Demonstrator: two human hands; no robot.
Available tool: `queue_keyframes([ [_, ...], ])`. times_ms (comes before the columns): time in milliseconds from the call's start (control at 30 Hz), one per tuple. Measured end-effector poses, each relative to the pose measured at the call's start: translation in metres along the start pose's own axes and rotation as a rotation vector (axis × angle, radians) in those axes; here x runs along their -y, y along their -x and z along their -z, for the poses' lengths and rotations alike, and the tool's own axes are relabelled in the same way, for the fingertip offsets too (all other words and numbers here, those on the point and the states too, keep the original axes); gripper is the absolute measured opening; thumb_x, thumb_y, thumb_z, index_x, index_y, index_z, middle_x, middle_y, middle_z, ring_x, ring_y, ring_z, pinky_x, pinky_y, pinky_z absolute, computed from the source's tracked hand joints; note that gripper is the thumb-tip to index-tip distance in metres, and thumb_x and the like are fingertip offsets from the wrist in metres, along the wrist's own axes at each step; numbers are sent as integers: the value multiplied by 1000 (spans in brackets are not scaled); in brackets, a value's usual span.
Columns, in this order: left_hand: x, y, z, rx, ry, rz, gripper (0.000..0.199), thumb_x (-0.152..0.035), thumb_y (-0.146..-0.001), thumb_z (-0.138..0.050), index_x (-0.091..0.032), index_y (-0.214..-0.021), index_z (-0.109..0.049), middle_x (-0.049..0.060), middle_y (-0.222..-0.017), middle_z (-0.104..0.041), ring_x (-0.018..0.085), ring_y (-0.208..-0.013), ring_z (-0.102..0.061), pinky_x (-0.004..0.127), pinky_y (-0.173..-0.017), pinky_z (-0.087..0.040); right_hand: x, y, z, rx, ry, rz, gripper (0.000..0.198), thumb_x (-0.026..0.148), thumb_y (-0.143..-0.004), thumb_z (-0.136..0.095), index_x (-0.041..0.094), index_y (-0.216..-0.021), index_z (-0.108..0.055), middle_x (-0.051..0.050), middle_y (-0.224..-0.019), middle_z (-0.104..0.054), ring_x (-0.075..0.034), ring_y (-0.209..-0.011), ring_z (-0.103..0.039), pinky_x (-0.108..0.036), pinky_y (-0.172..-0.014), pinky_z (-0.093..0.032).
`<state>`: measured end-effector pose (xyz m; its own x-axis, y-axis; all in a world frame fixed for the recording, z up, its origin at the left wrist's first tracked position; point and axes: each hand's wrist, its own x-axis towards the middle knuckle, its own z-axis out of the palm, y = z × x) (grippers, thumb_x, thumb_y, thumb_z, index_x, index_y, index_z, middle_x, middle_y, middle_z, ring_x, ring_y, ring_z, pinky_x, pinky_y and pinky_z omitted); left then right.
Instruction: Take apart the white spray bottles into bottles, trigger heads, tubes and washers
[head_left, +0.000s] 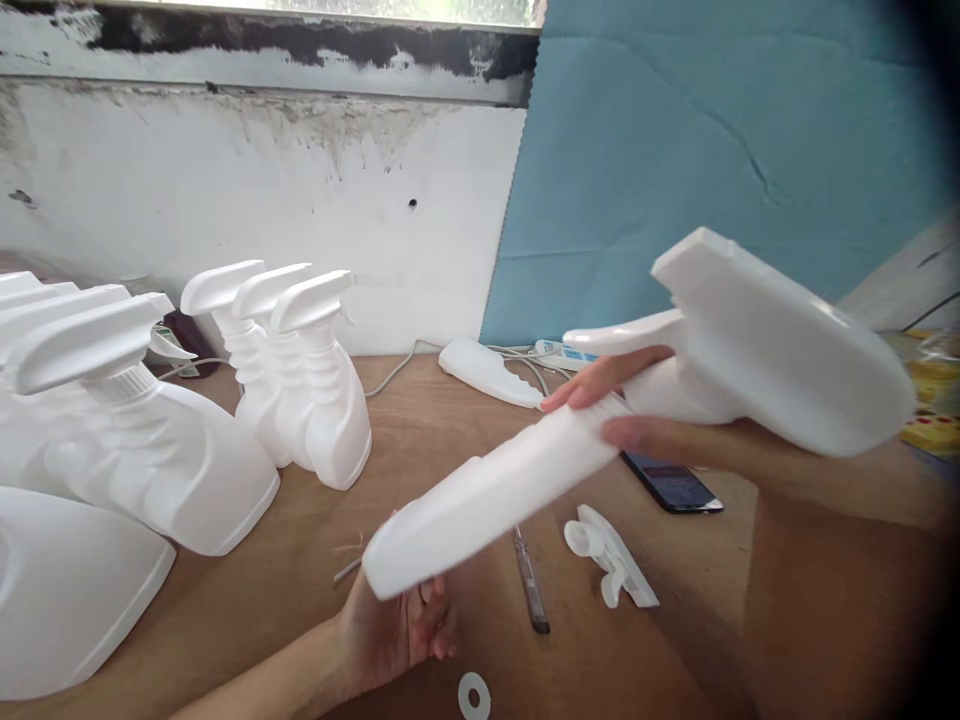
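Observation:
A white spray bottle [487, 490] with its trigger head lies tilted in front of me, base low on the left and head raised to the right. My right hand [637, 410] is closed around its neck, just below the trigger. At the base, my left hand [397, 625] holds the bottle from below with curled fingers, partly hidden behind it. Beneath the bottle on the table are a loose white trigger sprayer head [611, 555] and a slim cutter knife [531, 585]. A white ring washer [474, 695] lies near the front edge of the view.
Several assembled white spray bottles [202, 480] stand at the left, with a few more [322, 400] behind. An empty-necked white bottle [487, 372] lies near cables and a power strip [562, 352]. A phone [671, 483] lies right; blue cloth [675, 180] hangs behind.

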<state>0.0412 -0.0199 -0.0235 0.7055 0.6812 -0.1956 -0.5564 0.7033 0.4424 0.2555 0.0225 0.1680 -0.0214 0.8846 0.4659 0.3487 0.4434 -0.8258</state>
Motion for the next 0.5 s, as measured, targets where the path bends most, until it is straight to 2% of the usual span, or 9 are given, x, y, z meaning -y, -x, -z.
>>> queue_keyframes([
  [67,1,-1,-2,-18,-34,-14,54,-60,-77,-36,-12,-62,-57,-1,-35,-42,12,-38,-46,25,-51,-36,-3,-4,7,114,202,77,19,32,-58,-72,24,-75,-67,1,-79,-66,-16,-67,-61,-29,-62,-51],
  [100,2,-2,-2,-25,-58,-3,51,-57,-78,-36,-12,-63,-56,-1,-36,-43,12,-39,-47,25,-50,-36,-6,-7,9,92,269,101,18,34,-64,-68,24,-79,-66,1,-82,-66,-15,-65,-61,-29,-62,-51],
  [133,2,-1,-2,-33,-86,15,47,-53,-80,-37,-12,-65,-56,0,-37,-44,13,-40,-49,25,-51,-36,-10,-10,8,7,298,115,19,35,-67,-66,24,-82,-65,0,-81,-66,-15,-62,-61,-29,-60,-50],
  [200,3,0,-2,-46,-148,44,37,-42,-81,-41,-11,-68,-56,0,-40,-48,13,-44,-52,25,-54,-37,-20,-17,1,-160,351,131,21,36,-69,-64,21,-83,-64,-1,-77,-65,-15,-60,-61,-30,-60,-49],
  [300,3,2,-3,-51,-208,44,27,-34,-80,-45,-11,-70,-56,1,-43,-51,13,-48,-55,24,-56,-38,-46,-30,-21,-300,455,224,22,36,-70,-62,17,-81,-63,-3,-75,-64,-17,-65,-59,-32,-64,-47],
  [367,3,2,-3,-57,-211,43,26,-33,-79,-46,-11,-69,-55,1,-43,-51,13,-48,-55,24,-56,-38,-70,-39,-38,-295,524,275,22,36,-74,-58,17,-87,-62,-4,-78,-63,-17,-65,-57,-32,-66,-45],
  [433,3,2,-4,-57,-206,40,25,-32,-79,-47,-11,-69,-55,1,-43,-51,13,-47,-55,24,-55,-38,-95,-47,-54,-270,591,321,25,34,-75,-56,17,-91,-61,-7,-89,-58,-19,-73,-56,-33,-68,-44],
  [500,3,1,-5,-51,-203,33,23,-30,-78,-48,-10,-69,-55,1,-43,-51,13,-46,-54,25,-55,-38,-116,-54,-69,-284,666,354,23,31,-76,-53,16,-91,-61,-8,-88,-52,-21,-78,-53,-35,-71,-43],
])
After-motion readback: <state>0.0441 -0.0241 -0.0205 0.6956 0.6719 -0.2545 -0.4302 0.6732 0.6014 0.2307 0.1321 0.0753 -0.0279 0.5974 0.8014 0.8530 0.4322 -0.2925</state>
